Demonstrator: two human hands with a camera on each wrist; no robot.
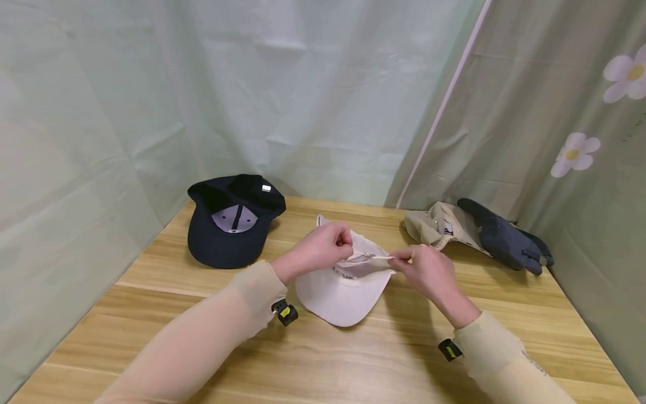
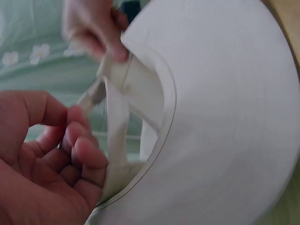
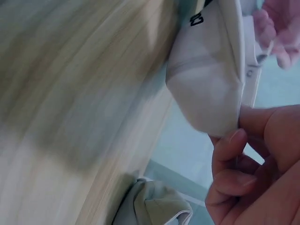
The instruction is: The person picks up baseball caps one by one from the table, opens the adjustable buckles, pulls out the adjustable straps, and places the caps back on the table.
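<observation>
A white baseball cap [image 1: 343, 300] is in the middle of the table, brim toward me. My left hand [image 1: 325, 245] is at the cap's back; in the left wrist view its thumb and forefinger pinch the end of the adjusting strap [image 2: 86, 102]. A greyish buckle [image 2: 98, 92] shows on that strap, somewhat blurred. On the other side, my right hand [image 1: 429, 270] pinches the cap's edge between thumb and fingers, clearest in the right wrist view [image 3: 255, 159]. Dark lettering [image 3: 197, 19] marks the cap's front.
A dark cap [image 1: 229, 247] lies with its inside showing at the back left. At the back right, a beige cap [image 1: 421, 224] touches a navy cap [image 1: 504, 241]. Curtains [image 1: 313, 101] hang behind and beside the wooden table [image 1: 343, 365].
</observation>
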